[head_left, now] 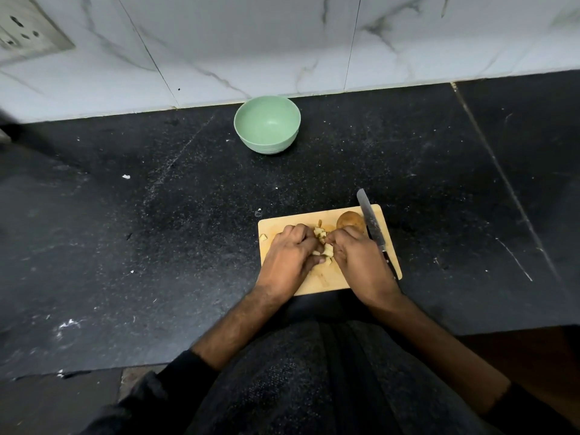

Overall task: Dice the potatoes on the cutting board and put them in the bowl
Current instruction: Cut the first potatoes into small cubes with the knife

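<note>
Here, both my hands rest on the cutting board (326, 279), knuckles up, fingers curled inward toward each other around a small heap of potato cubes (326, 250). My left hand (290, 257) cups the heap from the board's left half, its fingertips bent against the cubes. My right hand (356, 257) closes on the heap from the board's right half, thumb and fingers pinching at the cubes near the board's middle. Several pale cubes show in the gap between the two hands; how many lie under the palms I cannot tell.

One loose cube (263, 237) lies apart from the heap, near the board's left edge. A whole unpeeled potato (350, 222) sits at the board's far right corner, just beyond my right hand. The knife (373, 229) lies along the board's right edge, released, with the blade tip reaching past the board's far edge and the dark handle pointing toward me, partly hidden by my right wrist.

The board lies on the black stone table (157, 230), close to its near edge. The green bowl (266, 128) stands well beyond the board's far left corner, upright, next to the marbled white wall (251, 42). Its inside shows no potato. A wall socket (25, 29) is mounted far left of the board, on the same wall.
</note>
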### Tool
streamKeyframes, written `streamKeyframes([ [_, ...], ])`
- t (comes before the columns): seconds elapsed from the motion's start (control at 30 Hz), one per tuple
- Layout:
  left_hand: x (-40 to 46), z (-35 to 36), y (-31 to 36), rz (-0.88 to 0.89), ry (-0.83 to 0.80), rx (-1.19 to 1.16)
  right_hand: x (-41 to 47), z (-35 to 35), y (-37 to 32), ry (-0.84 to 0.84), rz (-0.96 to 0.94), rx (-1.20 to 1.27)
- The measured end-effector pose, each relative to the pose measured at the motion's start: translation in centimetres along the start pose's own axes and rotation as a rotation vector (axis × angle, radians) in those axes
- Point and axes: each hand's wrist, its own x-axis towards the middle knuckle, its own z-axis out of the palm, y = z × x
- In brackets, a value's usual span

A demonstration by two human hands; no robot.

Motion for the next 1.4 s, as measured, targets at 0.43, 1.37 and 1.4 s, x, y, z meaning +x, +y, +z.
streamKeyframes([
  [0.43, -1.2, -1.4, -1.8, -0.433, 0.284, -0.404, -0.2, 0.9, -0.6, -0.155, -0.026, -0.191],
  [1.37, -2.3, -2.2, -3.2, -0.239, 0.053, -0.436, 1.9, 4.6, -1.2, -0.179, -0.189, -0.259],
  [1.4, -2.3, -2.2, -3.2, -0.251, 0.06, -0.451, 1.9, 4.7, -1.2, -0.172, -0.201, -0.267],
])
